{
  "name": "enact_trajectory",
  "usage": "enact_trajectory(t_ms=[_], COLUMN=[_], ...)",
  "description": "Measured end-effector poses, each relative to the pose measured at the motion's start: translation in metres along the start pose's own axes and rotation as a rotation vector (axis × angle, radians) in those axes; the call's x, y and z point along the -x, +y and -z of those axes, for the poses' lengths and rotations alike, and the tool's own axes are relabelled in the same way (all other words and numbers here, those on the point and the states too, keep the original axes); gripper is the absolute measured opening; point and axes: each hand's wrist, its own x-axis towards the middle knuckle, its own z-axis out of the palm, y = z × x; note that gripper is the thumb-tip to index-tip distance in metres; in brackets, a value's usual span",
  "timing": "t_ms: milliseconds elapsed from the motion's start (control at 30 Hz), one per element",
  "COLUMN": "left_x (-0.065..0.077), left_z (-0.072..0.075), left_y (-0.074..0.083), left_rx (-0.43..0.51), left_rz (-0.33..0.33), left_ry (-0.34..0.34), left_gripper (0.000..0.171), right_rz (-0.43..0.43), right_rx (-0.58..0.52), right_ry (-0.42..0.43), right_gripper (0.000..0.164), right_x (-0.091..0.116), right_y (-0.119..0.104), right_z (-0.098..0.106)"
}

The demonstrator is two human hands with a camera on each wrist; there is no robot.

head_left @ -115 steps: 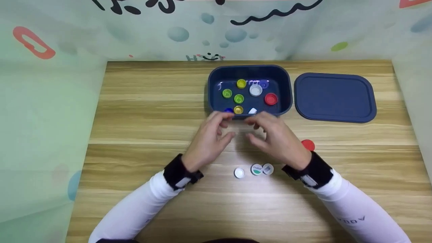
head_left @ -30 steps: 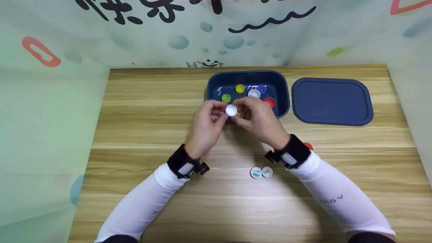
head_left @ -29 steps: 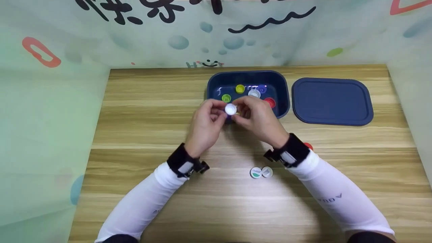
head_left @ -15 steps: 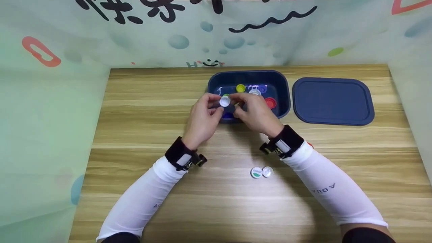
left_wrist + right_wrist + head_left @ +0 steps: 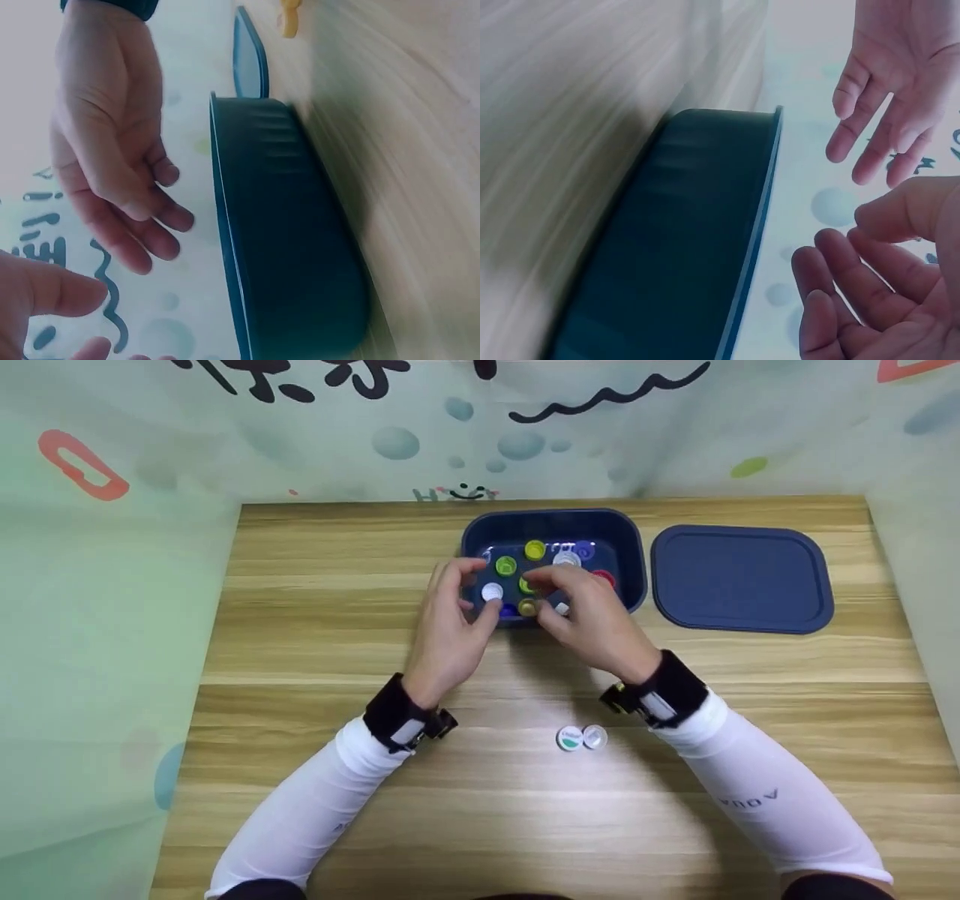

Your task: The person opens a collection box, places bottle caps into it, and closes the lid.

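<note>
Both hands hover over the front side of a dark blue box [image 5: 480, 531]. My left hand [image 5: 450, 622] holds nothing; its thumb and fingers are spread apart. Just beyond its thumb, a white bottle cap [image 5: 492, 592] lies inside the box. My right hand [image 5: 596, 619] is also without anything in its loosely bent fingers, above a gold cap [image 5: 527, 607]. More caps lie in the box: a green cap [image 5: 506, 565], a yellow cap [image 5: 535, 550], a larger white cap [image 5: 567, 559] and a red cap [image 5: 604, 577] partly behind the right hand.
A flat dark blue lid [image 5: 742, 577] lies right of the box. Nearer on the wooden table [image 5: 315, 660], a white cap with green print [image 5: 570, 739] sits beside another white cap [image 5: 595, 737]. A printed cloth [image 5: 337, 442] hangs behind.
The white cap, pinched between both hands a second ago, now lies in the box at the left. The fingers have parted, and the right hand has drawn back to the right.
</note>
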Motion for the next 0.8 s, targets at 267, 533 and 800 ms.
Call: enact_trajectory(t_ms=[267,533,800], left_x=[0.020,0.044,0.064], left_z=[-0.009,-0.024,-0.042], left_y=[0.002,0.000,-0.011], left_rx=[-0.005,-0.077,-0.239], left_rz=[-0.096,-0.128,-0.156], left_ry=[-0.068,-0.298,-0.493], left_gripper=[0.046,0.052,0.054], right_rz=[0.182,0.206,0.202], right_rx=[0.045,0.168,0.275], right_ry=[0.011,-0.100,-0.243], right_gripper=[0.028,0.027,0.036], right_x=[0.029,0.065,0.096], right_y=[-0.005,0.002,0.020], right_z=[0.010,0.017,0.012])
